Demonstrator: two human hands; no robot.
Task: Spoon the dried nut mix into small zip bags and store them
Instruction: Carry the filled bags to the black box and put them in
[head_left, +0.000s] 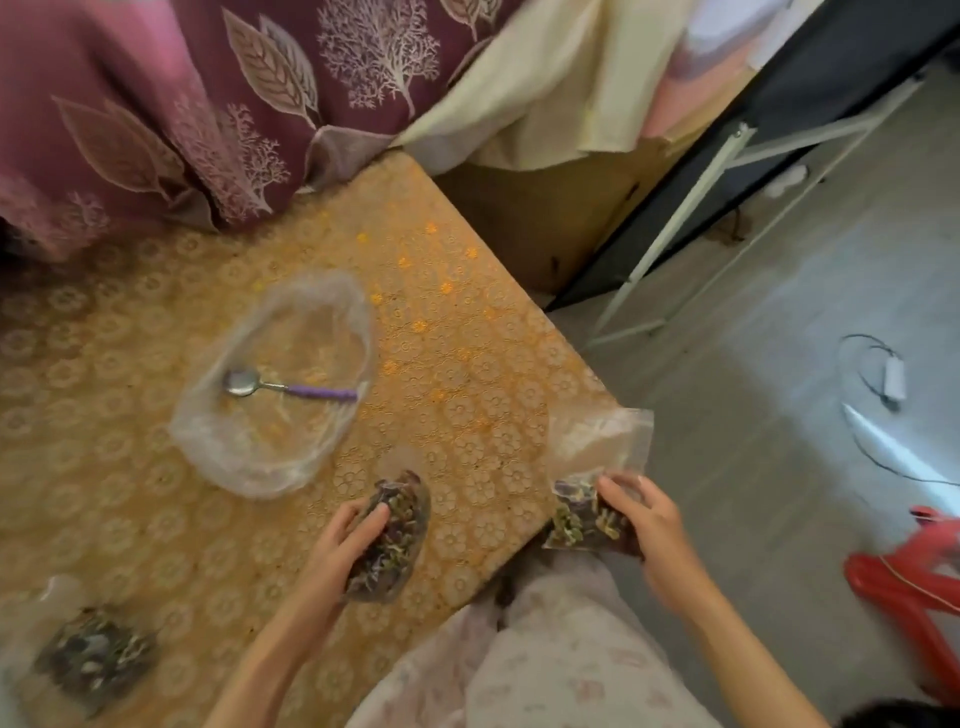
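My left hand grips a small zip bag full of dark dried nut mix, low over the table with the orange lace cloth. My right hand holds a second filled zip bag just past the table's right corner, its clear top sticking up. A third filled bag lies on the table at the lower left. The large clear plastic bag lies open and looks emptied, with a purple-handled metal spoon lying in it.
A maroon leaf-print curtain and cream cloth hang behind the table. A white metal frame stands on the grey floor to the right. A white charger with cable and a red plastic stool sit there too.
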